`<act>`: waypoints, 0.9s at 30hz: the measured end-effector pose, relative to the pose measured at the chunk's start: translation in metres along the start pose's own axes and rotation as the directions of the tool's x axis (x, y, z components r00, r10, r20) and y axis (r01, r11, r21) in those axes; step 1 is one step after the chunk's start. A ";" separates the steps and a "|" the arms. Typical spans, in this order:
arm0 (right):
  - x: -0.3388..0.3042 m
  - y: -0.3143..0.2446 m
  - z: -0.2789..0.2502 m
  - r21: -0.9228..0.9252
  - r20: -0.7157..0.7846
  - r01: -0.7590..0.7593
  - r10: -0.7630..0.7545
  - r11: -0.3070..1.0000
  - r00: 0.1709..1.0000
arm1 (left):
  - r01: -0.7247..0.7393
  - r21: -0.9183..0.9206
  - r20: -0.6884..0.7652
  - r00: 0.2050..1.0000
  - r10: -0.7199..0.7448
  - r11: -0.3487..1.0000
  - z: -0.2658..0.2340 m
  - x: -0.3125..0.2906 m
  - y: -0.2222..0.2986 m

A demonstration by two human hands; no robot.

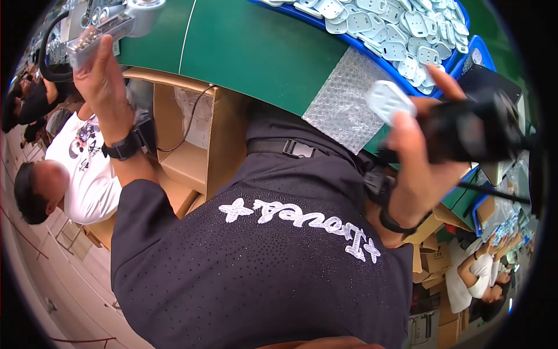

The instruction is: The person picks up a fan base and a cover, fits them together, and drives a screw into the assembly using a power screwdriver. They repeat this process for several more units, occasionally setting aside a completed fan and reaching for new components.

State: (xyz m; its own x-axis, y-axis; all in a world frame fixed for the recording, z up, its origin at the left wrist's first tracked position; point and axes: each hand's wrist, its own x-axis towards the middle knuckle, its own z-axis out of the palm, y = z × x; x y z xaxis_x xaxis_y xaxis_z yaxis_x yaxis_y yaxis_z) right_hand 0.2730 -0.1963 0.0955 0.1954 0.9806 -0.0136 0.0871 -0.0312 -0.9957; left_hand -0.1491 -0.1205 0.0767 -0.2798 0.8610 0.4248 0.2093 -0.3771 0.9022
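Note:
At the far left, my left hand reaches up to a clear box holding small metal parts. One finger lies against the box's front; the other fingers are mostly hidden, so I cannot tell whether they grip it. A grey-white device adjoins the box. On the right, my right hand, smeared by motion, pinches a pale plastic plate with small holes between thumb and forefinger. A dark, blurred, rounded thing is against that hand; its kind is unclear.
A blue bin heaped with pale plates stands on the green table. Bubble wrap hangs over the near edge. An open cardboard box sits below. Other people are on the left and lower right.

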 end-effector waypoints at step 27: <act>-0.055 0.018 -0.062 0.273 0.066 -0.016 -0.003 0.962 0.998 | -0.061 -0.344 0.820 0.466 0.332 0.937 0.271 -0.124 0.049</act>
State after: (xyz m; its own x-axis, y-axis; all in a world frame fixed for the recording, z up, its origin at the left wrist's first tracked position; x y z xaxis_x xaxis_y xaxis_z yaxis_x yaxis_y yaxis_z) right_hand 0.3244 -0.2628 0.0837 0.1303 0.9913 -0.0170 -0.1860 0.0076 -0.9825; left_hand 0.1498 -0.1535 0.0475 0.7076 0.5562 0.4358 -0.1090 -0.5235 0.8450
